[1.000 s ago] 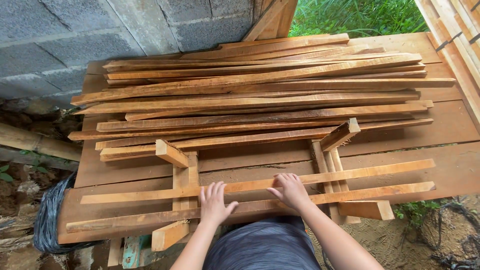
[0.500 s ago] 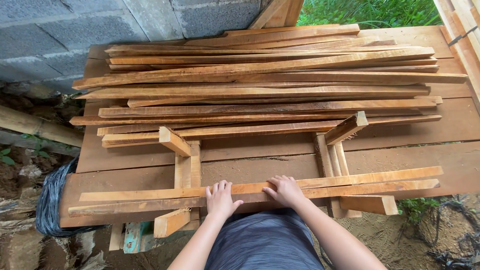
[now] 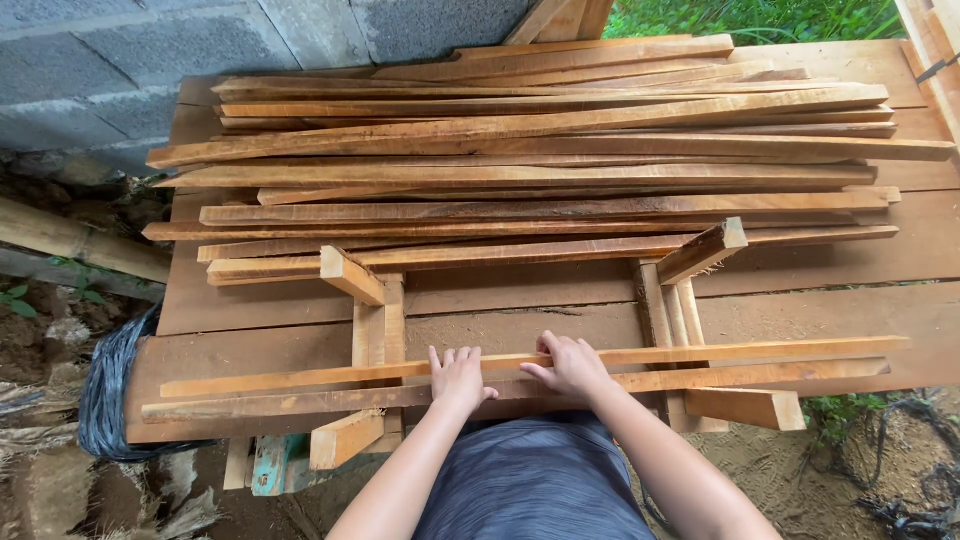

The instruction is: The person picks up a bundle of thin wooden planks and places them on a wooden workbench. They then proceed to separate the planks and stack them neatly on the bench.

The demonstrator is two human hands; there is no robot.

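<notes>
Far left we've got a grey block wall (image 3: 120, 60), bamboo poles (image 3: 80, 245) and a dark bundle (image 3: 110, 395) hanging just off the counter's left edge. The counter (image 3: 250, 300) is plank-topped; its near edge runs right along our body, so no room on our side. The back half is loaded with a pile of long slats (image 3: 540, 165) running left-right, some overhanging the right side. A bare strip of counter sits between the pile and the near slats, broken by two short wooden blocks: left block (image 3: 352, 275) and right block (image 3: 703, 250), each standing tilted over upright rails. At the near edge two long slats lie almost parallel and touching: upper slat (image 3: 300, 378) and lower slat (image 3: 260, 402), both spanning nearly the full counter width, the ends still on the top. Our left hand (image 3: 458, 378) is flat, fingers spread, palm down across both slats, pressing not gripping. Our right hand (image 3: 570, 368) is just beside it, fingers curled loosely over the far edge of the upper slat, not a full grip. Right of that a third loose block (image 3: 745, 408) sticks out over the near edge. Far right: grass (image 3: 760, 18) and bare dirt (image 3: 770, 460) below.
</notes>
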